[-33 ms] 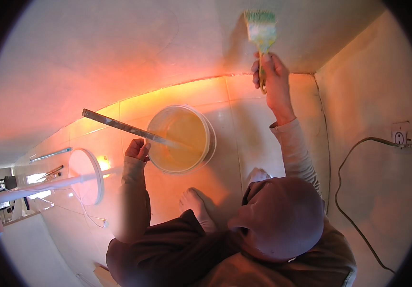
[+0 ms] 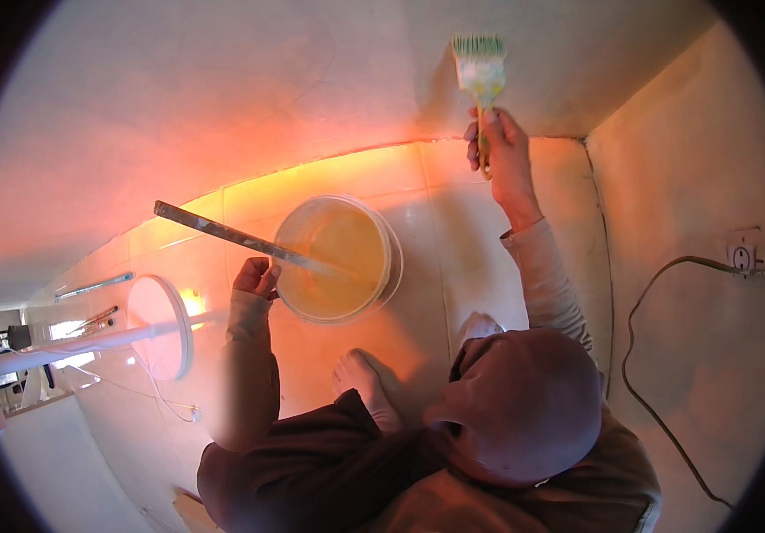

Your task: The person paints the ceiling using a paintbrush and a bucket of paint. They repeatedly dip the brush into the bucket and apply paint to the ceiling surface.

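Flat green-bristled brush [image 2: 480,67] being held by handle [image 2: 486,162] in right hand [image 2: 507,151] near pale wall [image 2: 311,80]; presumably light, springy-tipped, best gripped there. Round translucent plastic bucket [image 2: 395,264], likely heavy, being pinched at rim [image 2: 311,199] by left hand [image 2: 254,278].

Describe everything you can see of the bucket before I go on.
The bucket is round and open-topped, whitish and looks like plastic, with a pale rim. It holds a pale yellow, paint-like liquid. A long, flat, stained stick slants out over its left rim, its lower end in the liquid. The left hand grips the rim's left side. Whether the bucket's base rests on the floor can't be told.
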`<state>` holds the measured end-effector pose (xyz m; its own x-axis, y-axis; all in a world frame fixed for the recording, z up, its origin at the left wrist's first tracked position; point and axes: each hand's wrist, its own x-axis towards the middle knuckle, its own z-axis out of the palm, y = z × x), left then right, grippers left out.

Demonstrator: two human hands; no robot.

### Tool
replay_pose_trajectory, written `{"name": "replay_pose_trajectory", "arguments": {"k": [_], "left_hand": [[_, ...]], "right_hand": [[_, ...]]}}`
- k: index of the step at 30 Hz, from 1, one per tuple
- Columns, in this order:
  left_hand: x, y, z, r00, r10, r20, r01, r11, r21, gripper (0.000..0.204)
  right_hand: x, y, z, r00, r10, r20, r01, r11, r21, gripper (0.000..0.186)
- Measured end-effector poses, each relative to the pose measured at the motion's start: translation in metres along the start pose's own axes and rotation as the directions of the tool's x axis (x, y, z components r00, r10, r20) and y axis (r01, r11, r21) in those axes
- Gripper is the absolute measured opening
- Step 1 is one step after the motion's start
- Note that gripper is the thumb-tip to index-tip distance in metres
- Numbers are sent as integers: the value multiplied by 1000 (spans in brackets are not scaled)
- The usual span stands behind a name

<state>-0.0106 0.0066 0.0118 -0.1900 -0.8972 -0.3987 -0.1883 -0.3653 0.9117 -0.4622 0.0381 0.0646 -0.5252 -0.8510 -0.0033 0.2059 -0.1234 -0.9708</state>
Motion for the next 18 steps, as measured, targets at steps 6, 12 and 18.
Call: {"name": "replay_pose_trajectory", "arguments": {"k": [6,12,18], "left_hand": [[5,-4,0,1000,-18,3,18,1000,1,22],[-1,-4,2,999,31,-31,-31,999,23,23],[-10,8,12,992,122,-43,-116,986,116,24]], "right_hand": [[-7,120,-38,937,330,-110,-348,908,-233,28],[-38,124,-30,944,321,-81,-327,868,-373,28],[-67,104,-12,924,382,27,-351,874,-335,37]]}}
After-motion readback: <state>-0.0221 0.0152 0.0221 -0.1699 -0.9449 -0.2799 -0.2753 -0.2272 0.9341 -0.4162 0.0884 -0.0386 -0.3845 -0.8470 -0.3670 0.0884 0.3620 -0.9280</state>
